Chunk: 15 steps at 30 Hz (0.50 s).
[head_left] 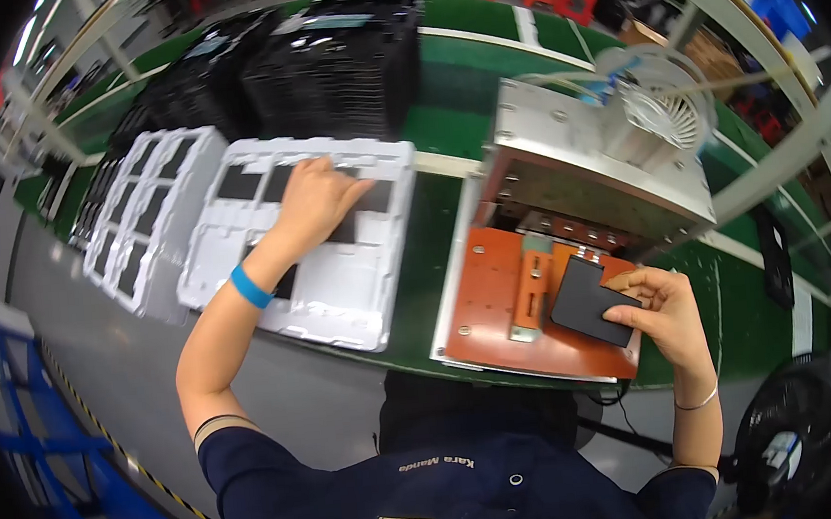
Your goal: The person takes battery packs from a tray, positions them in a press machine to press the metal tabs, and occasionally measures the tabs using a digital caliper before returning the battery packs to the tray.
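Note:
My left hand [318, 199], with a blue band at the wrist, is over the white tray [341, 299] at left centre, its fingers partly spread above dark flat pieces [239, 184] in the compartments. Whether its fingertips hold a piece is hard to make out. Between the thumb and fingers of my right hand [654, 311] is a black flat plate [590, 304]. That plate lies over the orange base [487, 303] of a metal press [603, 157], to the right of an orange and metal bar [533, 284].
A second white tray stack [163, 216] with dark pieces stands at the far left. Tall stacks of black trays [337, 70] are behind. A round fan [799, 424] is at the lower right. Metal frame posts [770, 173] rise at the right.

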{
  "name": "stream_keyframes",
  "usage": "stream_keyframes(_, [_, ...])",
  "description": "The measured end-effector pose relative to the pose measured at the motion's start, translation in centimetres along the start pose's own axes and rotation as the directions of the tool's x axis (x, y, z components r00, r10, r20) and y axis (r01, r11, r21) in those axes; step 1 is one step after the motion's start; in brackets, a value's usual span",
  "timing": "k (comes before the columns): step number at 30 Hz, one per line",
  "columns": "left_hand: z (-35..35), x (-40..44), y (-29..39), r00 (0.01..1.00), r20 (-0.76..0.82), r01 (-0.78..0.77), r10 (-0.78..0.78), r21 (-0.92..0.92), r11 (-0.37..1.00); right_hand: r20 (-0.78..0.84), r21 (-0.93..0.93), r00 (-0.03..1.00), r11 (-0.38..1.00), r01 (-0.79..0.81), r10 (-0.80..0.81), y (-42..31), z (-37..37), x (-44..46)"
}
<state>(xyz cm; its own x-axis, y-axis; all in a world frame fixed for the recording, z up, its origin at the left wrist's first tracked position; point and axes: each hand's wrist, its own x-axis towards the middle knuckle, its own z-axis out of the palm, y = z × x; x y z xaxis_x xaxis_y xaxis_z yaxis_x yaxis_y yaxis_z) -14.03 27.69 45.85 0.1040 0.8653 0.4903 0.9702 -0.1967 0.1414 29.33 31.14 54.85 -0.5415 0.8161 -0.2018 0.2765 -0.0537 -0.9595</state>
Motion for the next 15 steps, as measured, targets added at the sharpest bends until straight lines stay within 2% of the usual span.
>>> stream_keyframes(2, [1.1,0.3,-0.4,0.997,0.045,0.051,-0.057,0.112,0.992,-0.030,-0.028,0.999,0.999,0.019,-0.020,1.5,-1.0,-0.6])
stream_keyframes(3, [1.0,0.7,-0.2,0.999,-0.033,0.002,0.003,0.146,0.989,-0.079,-0.028,0.994,0.997,0.074,-0.076,2.3,-0.4,-0.7])
stream_keyframes(4, [0.4,1.2,0.8,0.992,-0.114,-0.037,0.058,0.182,0.983,-0.103,-0.289,0.984,0.951,0.109,-0.144,2.9,-0.1,-0.8])
stream_keyframes(5, [-0.6,2.2,2.5,0.985,-0.141,-0.074,0.100,0.180,0.981,-0.129,-0.504,0.978,0.860,0.078,-0.164,1.4,1.0,-0.9])
stream_keyframes(6, [-1.9,2.9,4.0,0.977,-0.168,-0.102,0.133,0.182,0.978,-0.123,-0.538,0.913,0.799,0.269,-0.389,2.8,1.7,-0.4])
stream_keyframes(7, [-2.8,3.5,5.8,0.976,-0.162,-0.121,0.147,0.160,0.980,-0.087,-0.658,0.872,0.685,0.312,-0.482,3.3,2.0,-0.3])
stream_keyframes(8, [-3.7,3.9,8.1,0.958,-0.181,-0.210,0.221,0.082,0.974,-0.027,-0.761,0.827,0.548,0.347,-0.561,3.5,2.2,-0.1])
stream_keyframes(10, [-3.5,3.5,12.2,0.906,-0.206,-0.390,0.370,-0.066,0.918,-0.022,-0.747,0.826,0.558,0.361,-0.563,3.6,2.4,0.5])
stream_keyframes(11, [-3.2,3.3,14.2,0.837,-0.222,-0.537,0.501,-0.148,0.831,-0.005,-0.728,0.814,0.560,0.395,-0.581,3.7,2.5,0.7])
stream_keyframes(12, [-2.6,2.6,15.9,0.844,-0.106,-0.531,0.527,-0.310,0.789,-0.008,-0.731,0.817,0.561,0.389,-0.577,3.9,2.8,1.1])
stream_keyframes(14, [-1.7,1.4,17.7,0.745,0.135,-0.565,0.653,-0.393,0.726,0.024,-0.694,0.760,0.536,0.480,-0.649,4.4,3.2,1.7])
stream_keyframes(15, [-1.2,1.1,18.2,0.733,0.169,-0.540,0.659,-0.444,0.715,0.066,-0.716,0.781,0.516,0.470,-0.621,4.6,3.4,1.6])
